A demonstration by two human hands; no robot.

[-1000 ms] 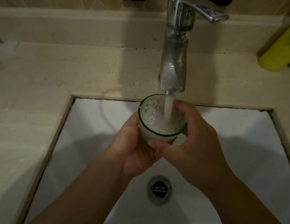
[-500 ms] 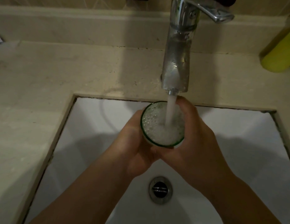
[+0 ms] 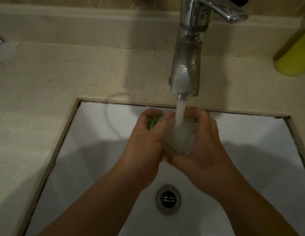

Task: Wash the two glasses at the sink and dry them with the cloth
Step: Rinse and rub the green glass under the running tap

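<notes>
Both hands over the sink [image 3: 90, 150], under the running tap [image 3: 187, 65]. My left hand [image 3: 145, 140] is curled round the rim end of the glass [image 3: 179, 138], green rim edge showing at its 9 o'clock side. My right hand [image 3: 206, 143] is wrapped round the base end, fingers curled over the top. The glass lies tipped on its side between the palms, rim toward 9 o'clock, and the water stream [image 3: 179, 113] strikes its outer wall.

Step in hand, as I judge it: rinsing the outside of the first glass. To do it well, I should roll the glass slowly under the stream so every part of the wall passes through the water, keep a firm grip because wet glass slips, and hold it low over the basin, well clear of the metal spout at 12 o'clock. Then turn the mouth down to drain.

Count:
- glasses in view: one; the second not seen.
- cloth: none seen.
- tap: one, water on.
- drain [image 3: 168, 199]: one, at 6 o'clock of the hands.
- yellow bottle [image 3: 294, 58]: one, on the counter [image 3: 46, 82] at 2 o'clock.
</notes>
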